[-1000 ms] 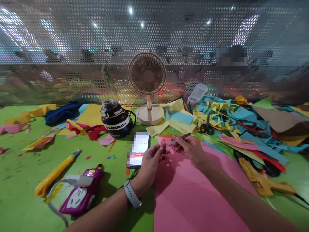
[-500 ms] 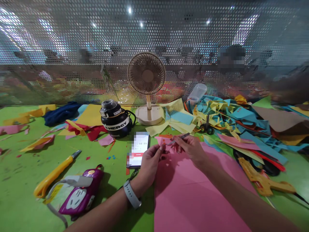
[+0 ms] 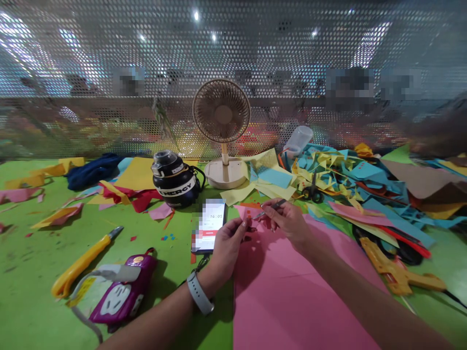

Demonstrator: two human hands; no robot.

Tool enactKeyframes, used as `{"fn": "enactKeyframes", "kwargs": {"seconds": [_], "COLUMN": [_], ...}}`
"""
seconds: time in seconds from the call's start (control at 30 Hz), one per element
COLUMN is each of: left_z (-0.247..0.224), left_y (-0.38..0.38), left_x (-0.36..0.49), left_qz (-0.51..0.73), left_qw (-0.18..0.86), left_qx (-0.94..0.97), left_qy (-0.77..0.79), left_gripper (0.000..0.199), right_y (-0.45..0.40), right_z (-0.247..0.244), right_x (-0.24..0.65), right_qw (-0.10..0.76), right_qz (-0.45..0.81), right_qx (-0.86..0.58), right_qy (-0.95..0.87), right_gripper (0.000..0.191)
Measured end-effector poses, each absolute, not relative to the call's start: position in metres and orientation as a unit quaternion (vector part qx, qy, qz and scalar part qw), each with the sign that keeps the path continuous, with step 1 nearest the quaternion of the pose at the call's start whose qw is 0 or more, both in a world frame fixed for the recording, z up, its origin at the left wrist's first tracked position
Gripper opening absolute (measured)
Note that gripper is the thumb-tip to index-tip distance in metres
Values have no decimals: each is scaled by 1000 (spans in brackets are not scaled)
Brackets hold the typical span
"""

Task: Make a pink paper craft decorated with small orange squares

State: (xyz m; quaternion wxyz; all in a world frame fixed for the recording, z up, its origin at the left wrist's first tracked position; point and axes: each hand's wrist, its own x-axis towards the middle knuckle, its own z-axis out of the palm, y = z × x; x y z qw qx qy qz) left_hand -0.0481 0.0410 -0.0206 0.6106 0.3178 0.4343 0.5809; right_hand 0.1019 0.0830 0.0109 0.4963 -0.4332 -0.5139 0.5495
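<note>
My right hand [image 3: 286, 221] is closed round a pair of slim metal tweezers [image 3: 272, 207], whose tips point left toward my other hand. My left hand [image 3: 229, 238], a pale watch band on its wrist, pinches with thumb and forefinger right at those tips; whatever is between them is too small to make out. Both hands are over the far end of a large pink sheet [image 3: 292, 291]. Little orange paper pieces [image 3: 251, 212] lie on the pink just behind the fingers. A lit phone [image 3: 209, 228] lies left of my left hand.
A fan [image 3: 226, 172] and a black bottle [image 3: 175, 182] stand behind the phone. At left lie a yellow cutter [image 3: 85, 262] and a purple power bank [image 3: 124, 291] with a cable. Scissors [image 3: 313, 192], paper scraps [image 3: 350, 170] and a yellow glue gun [image 3: 397, 272] are at right.
The tweezers in my right hand have shifted very slightly, their tips staying close to my left fingertips. Everything else stays put.
</note>
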Motion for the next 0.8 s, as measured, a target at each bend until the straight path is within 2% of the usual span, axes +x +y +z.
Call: {"fn": "enactKeyframes", "kwargs": {"seconds": [0.8], "left_z": [-22], "left_y": [40], "left_x": [-47], "left_qz": [573], "left_qw": [644], "left_qx": [285], "left_qy": [418], "left_gripper": [37], "right_y": [84], "right_z": [8], "right_x": [102], "right_qw": [520], "right_qz": [548], "right_qx": [-439], "right_qy": [-487], "right_gripper": [42]}}
